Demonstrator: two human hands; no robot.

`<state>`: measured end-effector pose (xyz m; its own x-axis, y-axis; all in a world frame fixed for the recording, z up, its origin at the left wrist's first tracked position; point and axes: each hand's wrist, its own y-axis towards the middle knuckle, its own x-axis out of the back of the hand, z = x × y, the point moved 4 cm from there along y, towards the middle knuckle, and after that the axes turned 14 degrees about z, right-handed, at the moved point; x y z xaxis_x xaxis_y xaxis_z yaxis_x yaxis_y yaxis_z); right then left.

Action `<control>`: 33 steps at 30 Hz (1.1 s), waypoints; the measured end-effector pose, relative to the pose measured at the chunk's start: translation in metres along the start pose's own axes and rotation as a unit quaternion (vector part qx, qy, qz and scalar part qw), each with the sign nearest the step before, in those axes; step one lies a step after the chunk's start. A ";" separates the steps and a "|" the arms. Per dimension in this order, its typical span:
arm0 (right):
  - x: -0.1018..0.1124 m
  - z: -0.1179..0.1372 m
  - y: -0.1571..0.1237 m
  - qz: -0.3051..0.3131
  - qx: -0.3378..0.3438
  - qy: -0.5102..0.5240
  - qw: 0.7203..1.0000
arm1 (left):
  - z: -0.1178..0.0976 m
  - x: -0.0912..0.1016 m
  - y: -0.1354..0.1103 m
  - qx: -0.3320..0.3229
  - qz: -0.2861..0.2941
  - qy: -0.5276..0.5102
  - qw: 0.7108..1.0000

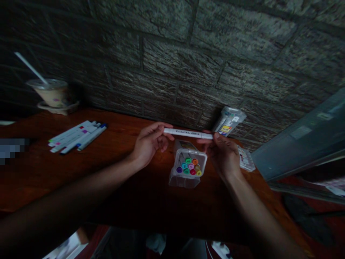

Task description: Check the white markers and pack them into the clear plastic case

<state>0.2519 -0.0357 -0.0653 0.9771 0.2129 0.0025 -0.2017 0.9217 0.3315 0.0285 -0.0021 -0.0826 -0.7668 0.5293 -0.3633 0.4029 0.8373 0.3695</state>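
A white marker [188, 133] is held level between my two hands, dark print facing up at me. My left hand [151, 144] pinches its left end, and my right hand [223, 153] grips the other end between thumb and fingers. Just below it, an open clear plastic case [184, 181] lies on the wooden table [121, 183]. Several markers [191, 167] fill the case, their round coloured ends turned toward me: green, orange, purple, pink, red and yellow among them.
Left on the table lies a loose pile of white markers [78, 136]. Behind it stands a lidded drink cup [54, 93] with a straw. A clear container [229, 120] leans near the brick wall [167, 54]; another clear plastic piece [245, 159] lies by the right edge.
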 end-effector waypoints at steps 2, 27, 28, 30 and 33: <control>0.000 0.001 0.000 0.000 -0.001 0.003 1.000 | 0.000 0.000 0.000 -0.002 0.003 0.002 1.000; 0.002 -0.003 0.002 -0.006 -0.004 0.062 0.998 | -0.001 0.000 0.000 -0.016 0.009 -0.014 1.000; 0.002 -0.003 0.002 -0.007 -0.005 0.066 0.998 | -0.001 0.000 0.000 -0.016 0.009 -0.013 1.000; 0.002 -0.003 0.002 -0.007 -0.007 0.070 0.997 | -0.001 0.000 -0.001 -0.019 0.011 -0.013 1.000; 0.003 -0.004 0.003 -0.006 -0.005 0.081 0.997 | 0.000 -0.001 -0.001 -0.022 0.017 -0.017 0.999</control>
<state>0.2540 -0.0315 -0.0682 0.9556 0.2512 -0.1543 -0.1917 0.9271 0.3221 0.0285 -0.0033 -0.0826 -0.7362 0.5614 -0.3780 0.4046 0.8128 0.4191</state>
